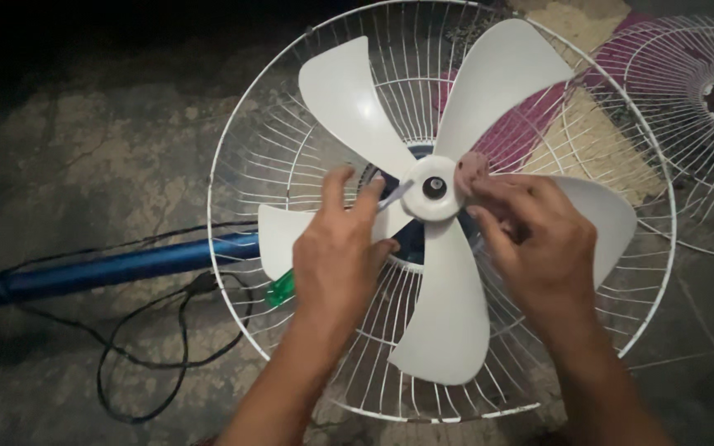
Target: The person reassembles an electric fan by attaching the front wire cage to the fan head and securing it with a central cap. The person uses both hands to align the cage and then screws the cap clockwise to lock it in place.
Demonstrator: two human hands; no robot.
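Grey, cracked concrete floor (84, 165) fills the dim lower and left frame, crossed by a black power cord (150, 347). We see the left hand (336, 256) at centre, fingers loosely spread over a white fan blade (448, 314), closed on nothing. Under it pokes a green screwdriver handle (281, 289). Our right hand (535, 239), just right of the hub (434, 188), pinches a small pinkish cap (471, 172) beside it. Behind lies the white wire rear guard (283, 149); a blue pole (101, 272) runs left. Far upper right rests the front grille (696, 140) on patterned cloth (588, 124).
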